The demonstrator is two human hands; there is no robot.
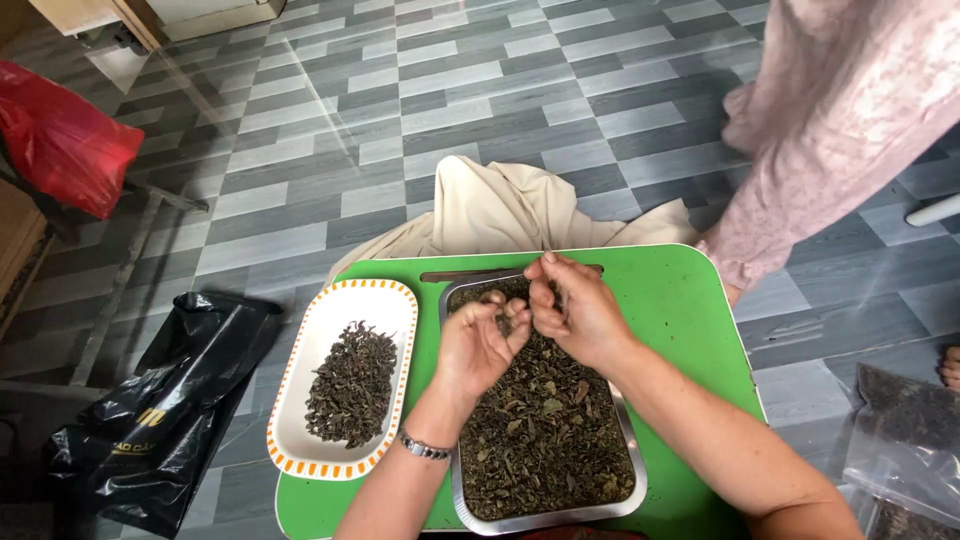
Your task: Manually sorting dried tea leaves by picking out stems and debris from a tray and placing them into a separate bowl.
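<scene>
Dried dark leaves (545, 420) fill a steel tray (630, 440) on a green table (680, 290); both hands work above its far end. Left hand (478, 345) curls, fingertips pressed together on a small pinch of leaves. Right hand (575, 305) pinches a thin stem. Beside it, a white dish (385, 300) holds a sorted pile. Leaves look light, brittle and crumbly, best taken in gentle fingertip pinches.

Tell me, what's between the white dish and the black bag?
Nothing but bare surface: a strip of green table, then grey checkered floor, between the dish and the bag, in the head view.
</scene>
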